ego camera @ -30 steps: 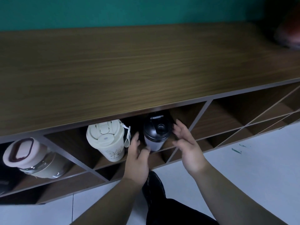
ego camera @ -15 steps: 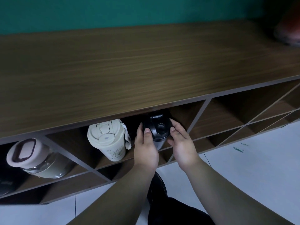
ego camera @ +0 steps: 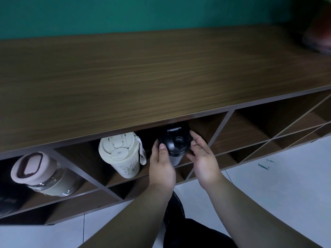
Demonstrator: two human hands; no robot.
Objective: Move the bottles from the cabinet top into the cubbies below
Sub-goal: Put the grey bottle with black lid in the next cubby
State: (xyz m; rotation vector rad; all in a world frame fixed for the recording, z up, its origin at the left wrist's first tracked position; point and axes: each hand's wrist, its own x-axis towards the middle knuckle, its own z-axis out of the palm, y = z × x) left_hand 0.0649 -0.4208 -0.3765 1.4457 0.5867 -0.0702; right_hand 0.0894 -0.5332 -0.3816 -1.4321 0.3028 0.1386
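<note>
Three bottles sit in the cubbies under the cabinet top (ego camera: pixel 143 72). At the lower left of the frame a pink-lidded glass bottle (ego camera: pixel 41 174) lies tilted in its own cubby. Right of it, past a divider, a cream tumbler (ego camera: pixel 121 154) shares a cubby with the black-lidded bottle (ego camera: pixel 175 142) at centre. The left hand (ego camera: pixel 161 167) touches that bottle's lid with thumb and fingers; the right hand (ego camera: pixel 202 158) cups its other side, fingers spread loosely, neither clenched. At the upper right edge rests a blurred reddish object (ego camera: pixel 318 36).
</note>
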